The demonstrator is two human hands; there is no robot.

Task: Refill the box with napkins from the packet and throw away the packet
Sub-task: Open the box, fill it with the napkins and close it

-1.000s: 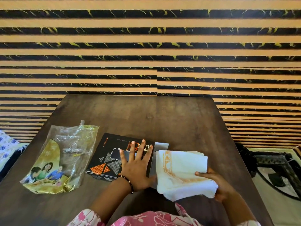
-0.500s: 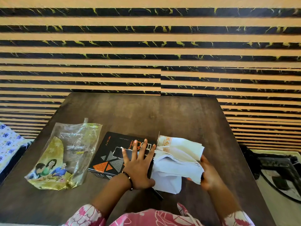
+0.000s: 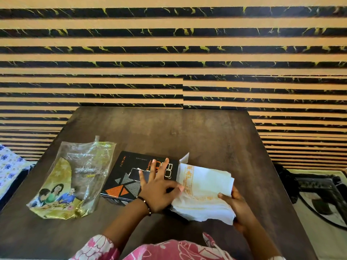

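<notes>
A flat black box (image 3: 129, 171) with orange and grey triangles lies on the dark wooden table (image 3: 187, 132), its right end flap open. My left hand (image 3: 159, 188) rests flat on the box top, thumb touching the napkins. A stack of white napkins (image 3: 204, 190) with orange print sits at the box's open right end. My right hand (image 3: 234, 205) grips that stack from its right side. The clear and gold plastic packet (image 3: 75, 177) lies flat and empty-looking to the left of the box.
A striped tan and black wall rises behind the table. A blue-flowered cloth (image 3: 9, 166) shows at the far left. A dark stand with cable (image 3: 319, 192) sits on the floor to the right. My pink patterned sleeves fill the bottom edge.
My right hand has pushed the napkin stack leftward against the box's open end. My left hand stays on the box, its thumb now spread toward the napkins.
</notes>
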